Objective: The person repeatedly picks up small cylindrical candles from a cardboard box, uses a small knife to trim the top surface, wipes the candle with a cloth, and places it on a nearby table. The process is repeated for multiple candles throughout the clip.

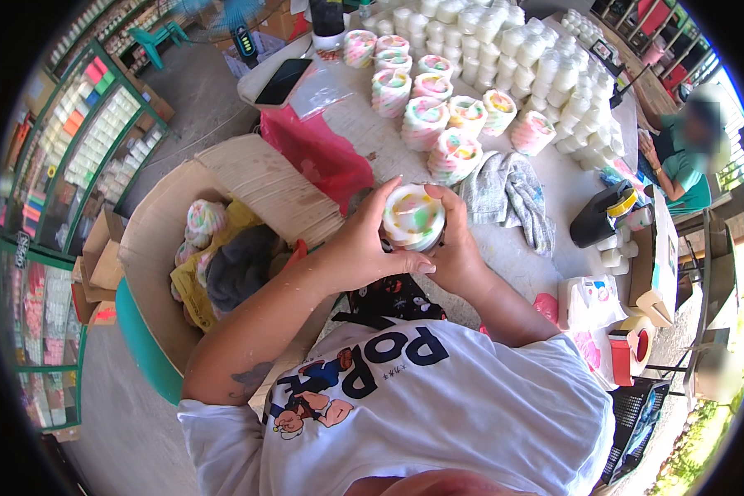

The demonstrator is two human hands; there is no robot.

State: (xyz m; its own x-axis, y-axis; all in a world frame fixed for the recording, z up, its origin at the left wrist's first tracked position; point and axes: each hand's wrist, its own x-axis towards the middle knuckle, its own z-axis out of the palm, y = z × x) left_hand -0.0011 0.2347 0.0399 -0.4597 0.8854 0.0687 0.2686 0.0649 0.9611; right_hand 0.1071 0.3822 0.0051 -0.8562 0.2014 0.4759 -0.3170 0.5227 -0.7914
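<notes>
Between both hands I hold a round white candle point(413, 217) with pink, yellow and green patches, its top facing up. My left hand point(367, 241) curls around its left side, and my right hand point(461, 246) grips the right side. The thumbs come close together at the near side. Beyond my hands, several similar twisted, multicoloured candles point(426, 122) stand in a cluster on the pale table point(360, 136). A crumpled grey cloth point(506, 198) lies just to the right of them.
Stacked white pieces point(546, 70) fill the table's far right. Left of my arm, a cardboard box point(153, 223) holds cloths and candles. A pink plastic bag point(318, 157), a phone point(283, 81) and a black container point(597, 219) are on the table. Another person point(682, 161) sits far right.
</notes>
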